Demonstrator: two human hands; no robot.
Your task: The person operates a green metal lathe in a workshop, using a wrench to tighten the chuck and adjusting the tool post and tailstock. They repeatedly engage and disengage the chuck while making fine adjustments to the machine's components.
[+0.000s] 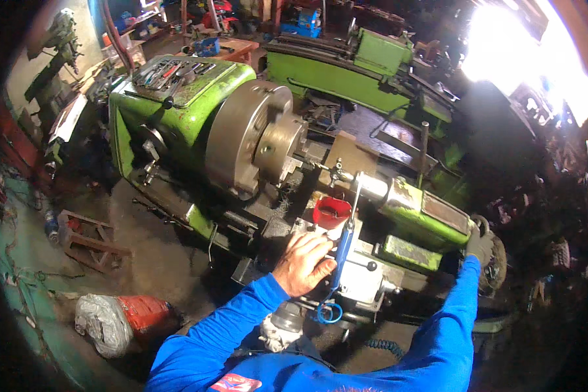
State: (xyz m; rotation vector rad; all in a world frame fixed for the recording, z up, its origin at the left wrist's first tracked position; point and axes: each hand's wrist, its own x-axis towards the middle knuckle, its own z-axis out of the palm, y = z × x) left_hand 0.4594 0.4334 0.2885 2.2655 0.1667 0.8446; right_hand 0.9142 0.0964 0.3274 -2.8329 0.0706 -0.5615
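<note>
My left hand [302, 262], bare, lies with fingers stretched out on the lathe carriage, beside a red cup-like container [330, 212]. Right by its thumb, a blue-handled tool [343, 251] with a long thin metal rod leans up toward the tailstock [424, 219]; a blue loop hangs at its lower end. My right hand [480, 247], in a dark glove, grips the rim of the tailstock handwheel [495, 264]. A drill bit [318, 166] in a small holder points from the tailstock toward the bored workpiece [281, 149] in the big chuck [242, 140].
Hand tools lie on the green headstock [170, 78]. A second green lathe [336, 75] stands behind. A wooden frame [91, 242] and a red and white sack [124, 320] are on the floor at left. Levers stick out from the carriage.
</note>
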